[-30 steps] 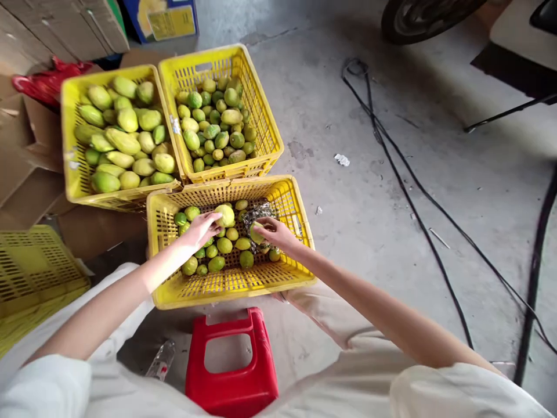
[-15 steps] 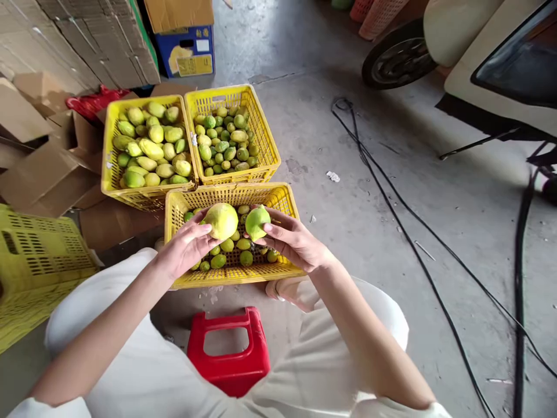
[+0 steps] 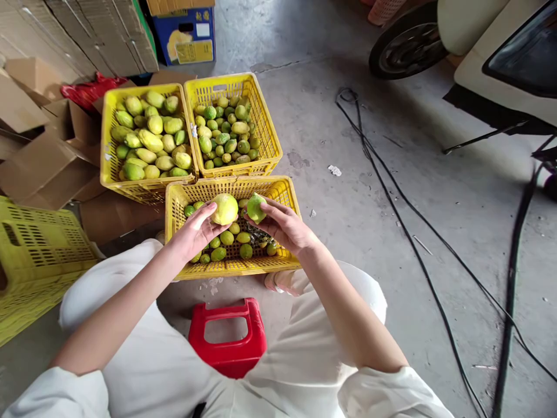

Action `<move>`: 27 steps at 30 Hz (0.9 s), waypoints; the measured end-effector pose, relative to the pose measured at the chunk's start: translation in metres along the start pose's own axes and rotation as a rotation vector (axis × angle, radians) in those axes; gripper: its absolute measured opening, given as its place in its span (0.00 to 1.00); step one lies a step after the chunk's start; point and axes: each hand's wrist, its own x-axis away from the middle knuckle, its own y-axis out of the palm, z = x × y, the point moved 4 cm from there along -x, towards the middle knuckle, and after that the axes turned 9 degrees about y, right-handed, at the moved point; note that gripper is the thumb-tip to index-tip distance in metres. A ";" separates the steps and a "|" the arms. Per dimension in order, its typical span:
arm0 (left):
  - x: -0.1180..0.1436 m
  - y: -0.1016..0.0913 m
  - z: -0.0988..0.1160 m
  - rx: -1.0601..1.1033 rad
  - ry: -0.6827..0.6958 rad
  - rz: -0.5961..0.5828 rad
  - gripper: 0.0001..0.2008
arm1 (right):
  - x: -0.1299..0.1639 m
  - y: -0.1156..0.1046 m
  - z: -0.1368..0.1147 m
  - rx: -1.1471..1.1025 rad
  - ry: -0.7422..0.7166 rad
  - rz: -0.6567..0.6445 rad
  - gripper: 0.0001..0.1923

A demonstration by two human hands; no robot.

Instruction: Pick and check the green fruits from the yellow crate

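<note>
My left hand is closed round a large yellow lemon. A smaller green lemon is gripped in my right hand, its pointed tip turned up. Both fruits are held side by side, a little apart, above the near yellow crate. Inside that crate lie several green and yellow lemons, and some dark, shiny material shows at its right. My hands hide part of the crate's contents.
Beyond stand two yellow crates of lemons, the left crate and the right crate. A red stool is between my legs. Cardboard boxes and another yellow crate are at left. Black cables cross the floor near a vehicle.
The green lemon has turned in my right hand, so its tip now points up instead of down. The yellow lemon has turned slightly in my left hand. The view has shifted a little.
</note>
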 end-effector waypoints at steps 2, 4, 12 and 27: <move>-0.003 0.001 0.001 -0.026 0.007 -0.025 0.15 | -0.003 -0.002 -0.002 -0.008 0.014 -0.001 0.22; -0.007 0.003 0.005 -0.061 0.029 -0.067 0.13 | -0.005 -0.003 -0.005 -0.024 0.023 -0.018 0.20; -0.012 0.012 0.026 -0.157 0.163 -0.201 0.28 | -0.009 -0.005 -0.008 -0.037 -0.023 -0.055 0.23; -0.012 0.012 0.018 -0.159 0.089 -0.150 0.16 | -0.011 -0.005 -0.004 0.039 -0.018 -0.014 0.31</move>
